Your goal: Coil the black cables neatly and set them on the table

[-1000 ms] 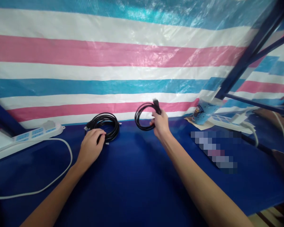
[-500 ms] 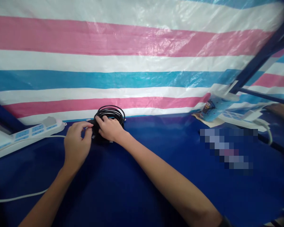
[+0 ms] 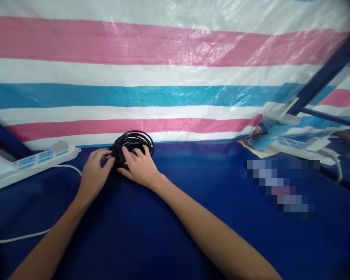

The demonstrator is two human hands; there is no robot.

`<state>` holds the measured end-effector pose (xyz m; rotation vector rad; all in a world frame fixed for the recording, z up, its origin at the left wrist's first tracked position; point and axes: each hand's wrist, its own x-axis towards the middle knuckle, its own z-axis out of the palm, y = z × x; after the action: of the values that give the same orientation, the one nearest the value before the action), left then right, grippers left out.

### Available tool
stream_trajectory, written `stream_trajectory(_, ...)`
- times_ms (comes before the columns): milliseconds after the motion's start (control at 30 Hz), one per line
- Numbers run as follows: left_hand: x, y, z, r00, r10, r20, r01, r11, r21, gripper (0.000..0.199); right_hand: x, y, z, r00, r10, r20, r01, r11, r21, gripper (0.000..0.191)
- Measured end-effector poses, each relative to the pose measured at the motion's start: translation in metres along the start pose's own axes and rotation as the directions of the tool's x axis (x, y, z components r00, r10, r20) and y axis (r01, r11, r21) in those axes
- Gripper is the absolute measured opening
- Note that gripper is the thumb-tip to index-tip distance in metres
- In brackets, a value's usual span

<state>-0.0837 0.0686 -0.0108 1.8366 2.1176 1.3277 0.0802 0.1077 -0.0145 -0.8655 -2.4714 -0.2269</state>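
Observation:
A coil of black cable (image 3: 134,137) lies at the back edge of the blue table, against the striped sheet. My left hand (image 3: 95,171) is at the coil's left side, thumb and fingers pinched together on a small greyish end piece of the cable. Over the front of the coil rests my right hand (image 3: 141,167), its fingers spread apart and touching the loops. The fingers cover part of the coil's front, so its lower loops are hidden.
A white power strip (image 3: 51,155) with a white cord (image 3: 26,236) lies at the left. On the right are a blue cup-like item with a cartoon figure (image 3: 259,132), another power strip (image 3: 301,147) and a pixelated patch. Striped sheeting (image 3: 163,95) hangs behind the table (image 3: 177,217).
My right hand has spread its fingers and shifted slightly down and right on the coil. My left hand stays pinched at the coil's left side. The view has shifted slightly.

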Motion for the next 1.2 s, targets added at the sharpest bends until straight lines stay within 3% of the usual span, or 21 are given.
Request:
stream_trajectory(133, -0.001, 0.003, 0.0, 0.999, -0.001, -0.033, 0.001, 1.0, 0.018, 0.033, -0.005, 0.003, 0.003, 0.998, 0.064, -0.023, -0.064, 0.998, -0.001, 0.054)
stream_trajectory(300, -0.008, 0.016, -0.008, 0.993, -0.013, -0.119, 0.023, 0.996, 0.083, 0.03, -0.007, 0.003, 0.003, 0.999, 0.038, -0.022, -0.038, 0.999, 0.019, 0.051)
stream_trajectory(467, -0.015, 0.029, -0.002, 0.993, -0.11, 0.048, 0.105, 0.99, 0.095, 0.04, -0.009, -0.003, 0.001, 0.999, 0.039, 0.0, -0.039, 0.997, 0.069, 0.035)
stream_trajectory(600, -0.015, 0.033, 0.001, 0.979, -0.177, 0.098, 0.164, 0.978, 0.129, 0.046, -0.007, 0.002, -0.016, 1.0, 0.019, -0.001, -0.018, 0.989, 0.149, 0.031)
stream_trajectory(700, -0.014, 0.033, -0.002, 0.974, -0.192, 0.118, 0.172, 0.972, 0.159, 0.041, 0.001, 0.018, -0.03, 0.978, 0.203, -0.054, -0.187, 0.96, 0.208, 0.051)
stream_trajectory(767, -0.014, 0.033, -0.004, 0.975, -0.178, 0.132, 0.153, 0.971, 0.182, 0.038, 0.004, 0.032, -0.032, 0.908, 0.416, -0.047, -0.39, 0.881, 0.267, 0.062)
stream_trajectory(800, -0.015, 0.033, -0.004, 0.975, -0.17, 0.14, 0.141, 0.971, 0.195, 0.038, 0.005, 0.038, -0.031, 0.862, 0.507, -0.02, -0.478, 0.825, 0.302, 0.059)
stream_trajectory(933, -0.015, 0.031, -0.002, 0.976, -0.149, 0.16, 0.106, 0.964, 0.246, 0.04, -0.002, 0.053, -0.025, 0.725, 0.68, 0.106, -0.646, 0.619, 0.447, 0.025)
stream_trajectory(1067, -0.018, 0.032, 0.0, 0.987, -0.066, 0.149, 0.029, 0.972, 0.235, 0.038, -0.002, 0.058, -0.058, 0.671, 0.72, 0.178, -0.62, 0.413, 0.667, 0.024)
stream_trajectory(1133, -0.023, 0.04, 0.0, 0.993, 0.021, 0.116, -0.044, 0.978, 0.203, 0.037, 0.0, 0.057, -0.09, 0.681, 0.692, 0.239, -0.555, 0.276, 0.784, 0.026)
stream_trajectory(1200, -0.03, 0.059, -0.002, 0.982, 0.181, 0.056, -0.188, 0.973, 0.136, 0.037, 0.001, 0.051, -0.125, 0.698, 0.671, 0.248, -0.466, 0.164, 0.87, 0.027)
